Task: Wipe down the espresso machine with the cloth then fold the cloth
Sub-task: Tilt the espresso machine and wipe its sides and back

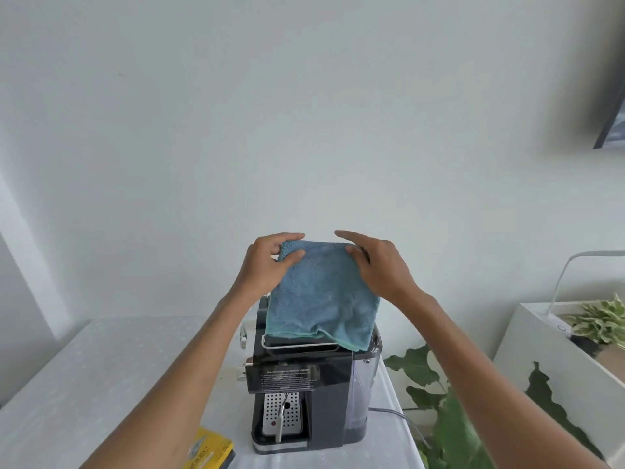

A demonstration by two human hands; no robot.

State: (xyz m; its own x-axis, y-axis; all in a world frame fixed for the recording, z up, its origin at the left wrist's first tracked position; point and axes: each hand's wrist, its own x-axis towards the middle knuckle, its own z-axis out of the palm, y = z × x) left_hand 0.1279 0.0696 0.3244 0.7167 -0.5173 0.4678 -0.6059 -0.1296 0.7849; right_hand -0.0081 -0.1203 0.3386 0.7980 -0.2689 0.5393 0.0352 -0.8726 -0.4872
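A dark grey espresso machine (pixel 314 394) stands on a white table, its drip grille facing me. A blue cloth (pixel 321 296), folded over, drapes across the machine's top and hangs a little over the right front corner. My left hand (pixel 267 265) pinches the cloth's far left corner between thumb and fingers. My right hand (pixel 375 265) holds the far right corner, its thumb pressed on the top face and its index finger pointing out behind the edge.
The white tablecloth (pixel 111 384) spreads left of the machine. A yellow packet (pixel 208 450) lies at the near edge. Green plant leaves (pixel 449 418) rise right of the table, a white planter box (pixel 554 350) with a lamp beyond. A grey cable (pixel 399 416) runs from the machine.
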